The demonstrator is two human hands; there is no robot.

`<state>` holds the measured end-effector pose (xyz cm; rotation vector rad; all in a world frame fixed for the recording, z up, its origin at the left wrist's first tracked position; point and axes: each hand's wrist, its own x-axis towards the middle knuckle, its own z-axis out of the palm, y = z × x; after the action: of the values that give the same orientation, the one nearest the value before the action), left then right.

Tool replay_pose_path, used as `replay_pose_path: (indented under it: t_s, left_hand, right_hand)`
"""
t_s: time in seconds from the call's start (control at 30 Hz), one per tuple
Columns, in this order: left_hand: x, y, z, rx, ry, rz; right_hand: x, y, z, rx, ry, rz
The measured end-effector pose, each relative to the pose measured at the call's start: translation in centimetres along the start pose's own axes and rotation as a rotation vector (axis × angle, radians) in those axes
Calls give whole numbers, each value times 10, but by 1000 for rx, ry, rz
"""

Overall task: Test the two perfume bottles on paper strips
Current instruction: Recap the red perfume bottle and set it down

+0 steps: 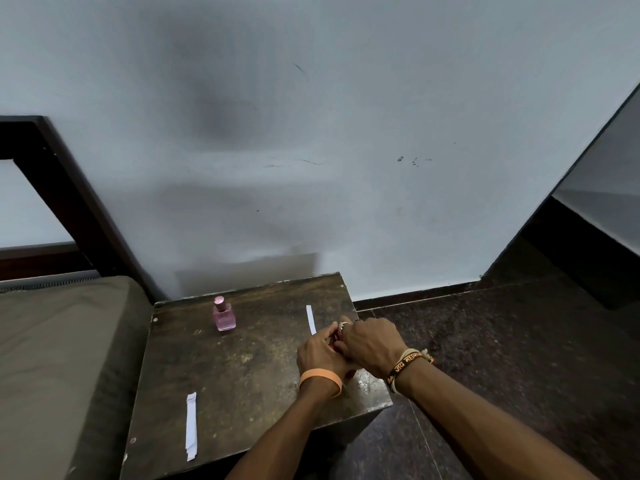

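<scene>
A pink perfume bottle (224, 315) with a pink cap stands upright at the back left of the dark wooden table (242, 368). One white paper strip (310, 319) lies at the back right, just beyond my hands. A small stack of white strips (191, 426) lies at the front left. My left hand (320, 353) and my right hand (372, 344) meet over the table's right side, fingers curled round a small reddish object that is almost wholly hidden between them. What the object is cannot be made out.
A bed with an olive cover (59, 358) and a dark wooden frame (69, 188) adjoins the table's left. A pale wall (346, 168) stands right behind it. Dark speckled floor (502, 358) lies to the right.
</scene>
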<state>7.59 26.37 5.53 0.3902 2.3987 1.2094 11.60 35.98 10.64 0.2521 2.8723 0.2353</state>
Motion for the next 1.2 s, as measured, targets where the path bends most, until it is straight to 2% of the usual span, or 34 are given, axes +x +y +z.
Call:
replay_pose_path:
  t_s: [0.2, 0.4, 0.57, 0.7, 0.8, 0.97, 1.07, 1.13, 1.2]
  left_hand:
    - [0, 0, -2, 4, 18, 9]
    - [0, 1, -1, -16, -16, 14]
    - [0, -2, -2, -25, 20, 15]
    - [-1, -2, -4, -23, 15, 33]
    - [-1, 0, -2, -44, 7, 37]
    - [0, -1, -1, -40, 29, 33]
    - [0, -2, -2, -17, 23, 37]
    - [0, -1, -2, -23, 10, 51]
    - [0, 0, -2, -13, -4, 50]
  right_hand:
    - [1, -3, 2, 80, 28, 147]
    - [-2, 6, -1, 16, 11, 12]
    - [2, -2, 5, 101, 68, 201]
    - [-1, 3, -3, 69, 24, 76]
    - [-1, 8, -6, -7, 34, 51]
    - [5, -2, 4, 198, 74, 257]
    - [2, 6, 0, 190, 24, 121]
    - [1, 10, -3, 88, 2, 22]
    - [2, 5, -3, -5, 28, 11]
